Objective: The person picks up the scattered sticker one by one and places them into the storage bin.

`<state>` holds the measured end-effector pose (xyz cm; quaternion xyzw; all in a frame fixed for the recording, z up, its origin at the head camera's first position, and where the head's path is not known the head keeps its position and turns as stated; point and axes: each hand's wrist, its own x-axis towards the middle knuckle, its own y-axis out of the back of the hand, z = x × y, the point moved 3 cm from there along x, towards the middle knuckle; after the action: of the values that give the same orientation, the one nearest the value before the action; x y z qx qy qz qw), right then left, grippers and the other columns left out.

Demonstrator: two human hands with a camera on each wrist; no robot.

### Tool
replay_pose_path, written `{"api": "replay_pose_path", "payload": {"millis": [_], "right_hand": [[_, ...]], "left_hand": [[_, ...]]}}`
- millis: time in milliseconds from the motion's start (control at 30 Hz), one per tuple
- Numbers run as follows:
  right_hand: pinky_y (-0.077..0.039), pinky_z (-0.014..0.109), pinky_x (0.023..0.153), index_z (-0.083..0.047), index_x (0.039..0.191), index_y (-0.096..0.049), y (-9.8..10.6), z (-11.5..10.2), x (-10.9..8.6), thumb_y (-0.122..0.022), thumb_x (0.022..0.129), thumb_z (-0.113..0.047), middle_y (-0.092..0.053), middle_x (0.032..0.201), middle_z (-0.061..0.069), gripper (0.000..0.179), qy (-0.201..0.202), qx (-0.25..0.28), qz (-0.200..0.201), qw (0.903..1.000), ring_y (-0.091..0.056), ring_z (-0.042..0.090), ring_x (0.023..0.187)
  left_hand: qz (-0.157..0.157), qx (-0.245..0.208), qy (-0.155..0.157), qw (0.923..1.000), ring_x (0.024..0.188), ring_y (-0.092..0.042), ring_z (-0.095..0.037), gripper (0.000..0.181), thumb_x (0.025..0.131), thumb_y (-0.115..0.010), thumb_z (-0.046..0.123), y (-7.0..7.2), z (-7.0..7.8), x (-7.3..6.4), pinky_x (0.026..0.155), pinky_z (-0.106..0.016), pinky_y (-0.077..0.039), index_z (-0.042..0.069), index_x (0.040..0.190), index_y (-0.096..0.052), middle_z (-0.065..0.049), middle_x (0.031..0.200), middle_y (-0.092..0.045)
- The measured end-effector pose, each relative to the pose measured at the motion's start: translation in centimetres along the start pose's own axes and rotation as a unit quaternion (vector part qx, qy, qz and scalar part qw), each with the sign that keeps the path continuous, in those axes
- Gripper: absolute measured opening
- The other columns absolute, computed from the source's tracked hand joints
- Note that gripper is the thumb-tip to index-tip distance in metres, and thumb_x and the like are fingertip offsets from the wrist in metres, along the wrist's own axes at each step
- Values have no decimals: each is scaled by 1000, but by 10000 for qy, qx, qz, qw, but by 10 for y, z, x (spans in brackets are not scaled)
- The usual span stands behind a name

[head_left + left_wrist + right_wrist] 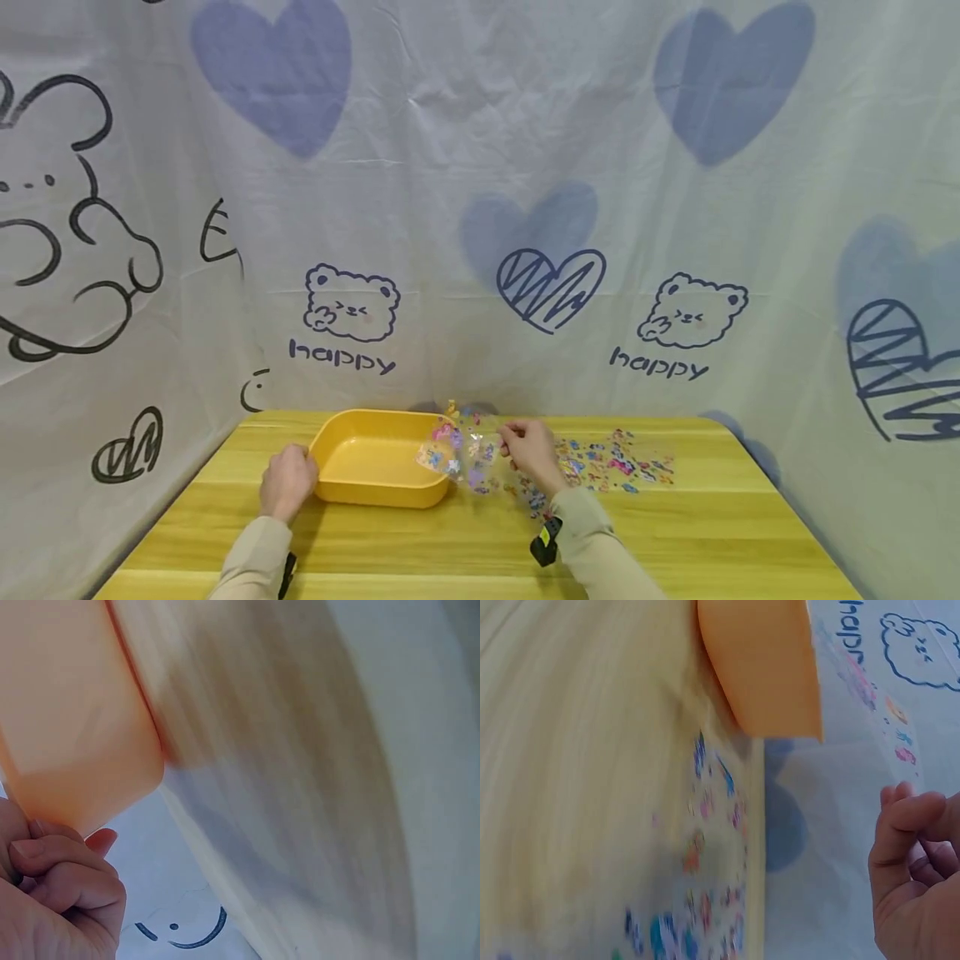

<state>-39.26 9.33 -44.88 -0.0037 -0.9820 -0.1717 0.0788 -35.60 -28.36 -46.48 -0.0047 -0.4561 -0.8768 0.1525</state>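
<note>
A yellow plastic basin (382,493) stands on the wooden table, left of its middle. My left hand (288,482) grips the basin's left end, with curled fingers at the rim in the left wrist view. Thumb and fingers of my right hand (531,454) pinch the edge of a clear sticker sheet (457,450) printed with small colourful figures. The sheet hangs over the basin's right rim, its left part above the inside. In the right wrist view the raised sheet (900,742) slants beside the basin wall (769,675).
More clear sheets with small colourful stickers (618,462) lie flat on the table (450,550), right of the basin and partly behind my right wrist. A white curtain (450,167) with hearts and bears hangs close behind the table and along both sides.
</note>
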Motion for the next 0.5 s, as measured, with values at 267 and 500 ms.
{"api": "replay_pose_path", "payload": {"millis": [267, 500], "right_hand": [[-50, 29, 49, 1, 107, -70, -33, -11, 12, -59, 96, -12, -73, 84, 15, 20, 118, 90, 178, 9997, -71, 29, 72], [-45, 24, 45, -1, 105, -72, -55, -24, 19, -59, 98, -15, -71, 83, 15, 21, 348, -241, -57, 9991, -64, 19, 61]], "left_hand": [[-6, 4, 36, 10000, 56, -47, -23, 31, 97, -38, 12, -3, -1, -1, 50, -33, -35, 8, 68, -48, -9, 62, -47], [-3, 124, 72, 9999, 59, -49, -24, 29, 95, -38, 10, -1, 1, 0, 50, -34, -37, 6, 70, -52, -11, 65, -51]]}}
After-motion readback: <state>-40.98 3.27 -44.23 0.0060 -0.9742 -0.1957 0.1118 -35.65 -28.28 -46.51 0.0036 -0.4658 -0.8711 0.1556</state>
